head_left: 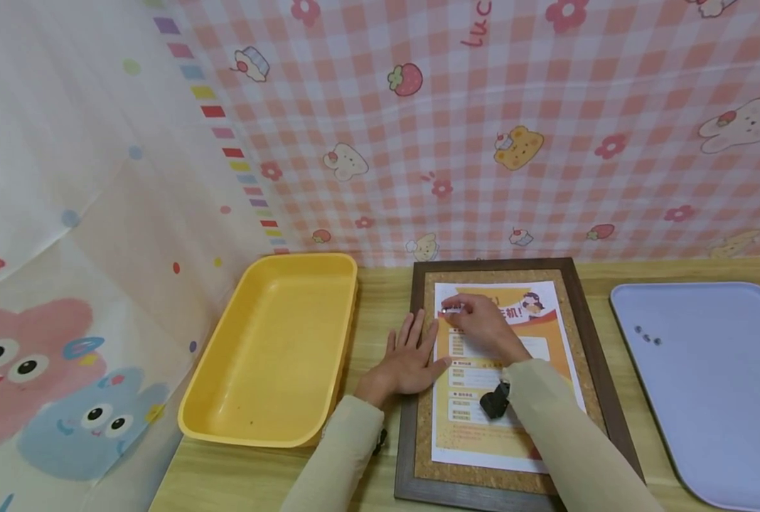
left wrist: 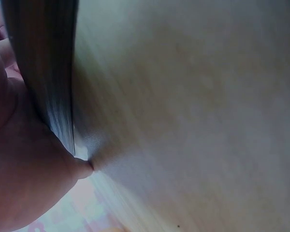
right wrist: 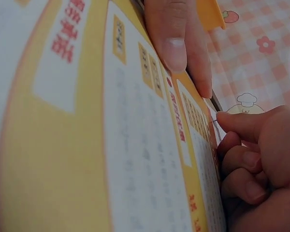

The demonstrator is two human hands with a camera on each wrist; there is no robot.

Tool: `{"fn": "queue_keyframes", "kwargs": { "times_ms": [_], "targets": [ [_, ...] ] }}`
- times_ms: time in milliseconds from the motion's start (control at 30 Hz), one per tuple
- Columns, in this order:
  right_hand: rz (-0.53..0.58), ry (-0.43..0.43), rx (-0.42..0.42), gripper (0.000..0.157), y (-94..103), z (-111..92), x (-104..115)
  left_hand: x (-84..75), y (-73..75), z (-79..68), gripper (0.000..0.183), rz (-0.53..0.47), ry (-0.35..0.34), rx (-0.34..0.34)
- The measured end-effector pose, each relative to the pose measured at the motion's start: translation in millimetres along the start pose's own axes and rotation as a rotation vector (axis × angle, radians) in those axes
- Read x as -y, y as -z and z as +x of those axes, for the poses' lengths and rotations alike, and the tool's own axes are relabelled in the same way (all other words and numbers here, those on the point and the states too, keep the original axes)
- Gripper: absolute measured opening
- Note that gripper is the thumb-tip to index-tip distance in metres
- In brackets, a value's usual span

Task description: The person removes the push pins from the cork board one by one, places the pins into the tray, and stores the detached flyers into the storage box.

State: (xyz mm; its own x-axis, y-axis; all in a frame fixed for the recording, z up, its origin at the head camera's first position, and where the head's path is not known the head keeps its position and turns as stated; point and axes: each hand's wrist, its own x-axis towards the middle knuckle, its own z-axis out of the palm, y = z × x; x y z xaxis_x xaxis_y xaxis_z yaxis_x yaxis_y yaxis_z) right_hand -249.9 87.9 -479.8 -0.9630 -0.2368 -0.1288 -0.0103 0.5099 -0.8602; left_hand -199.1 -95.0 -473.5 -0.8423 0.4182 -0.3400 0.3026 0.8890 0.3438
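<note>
Pin (right wrist: 214,121) sits pinched in my right grip (head_left: 480,321) near the poster's (head_left: 475,375) corner, my spread left hand (head_left: 408,365) apparently steadying the frame (head_left: 406,448).

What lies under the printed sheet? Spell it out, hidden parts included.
Cork, bordered by a dark frame, shows along the edges of the printed sheet. The area directly beneath the paper is covered, so whether anything else lies there cannot be seen.
</note>
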Motion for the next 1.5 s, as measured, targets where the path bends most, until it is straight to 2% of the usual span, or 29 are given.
{"fn": "queue_keyframes", "kwargs": {
  "times_ms": [600, 1500],
  "targets": [
    [-0.017, -0.015, -0.036, 0.026, -1.4, 1.2, 1.0, -0.8, -2.0, 0.6, 0.074, 0.016, 0.010, -0.005],
    [0.007, -0.107, -0.117, 0.017, -6.7, 4.6, 7.8, -0.2, -2.3, 0.4, 0.074, 0.008, 0.003, -0.010]
  ]
}}
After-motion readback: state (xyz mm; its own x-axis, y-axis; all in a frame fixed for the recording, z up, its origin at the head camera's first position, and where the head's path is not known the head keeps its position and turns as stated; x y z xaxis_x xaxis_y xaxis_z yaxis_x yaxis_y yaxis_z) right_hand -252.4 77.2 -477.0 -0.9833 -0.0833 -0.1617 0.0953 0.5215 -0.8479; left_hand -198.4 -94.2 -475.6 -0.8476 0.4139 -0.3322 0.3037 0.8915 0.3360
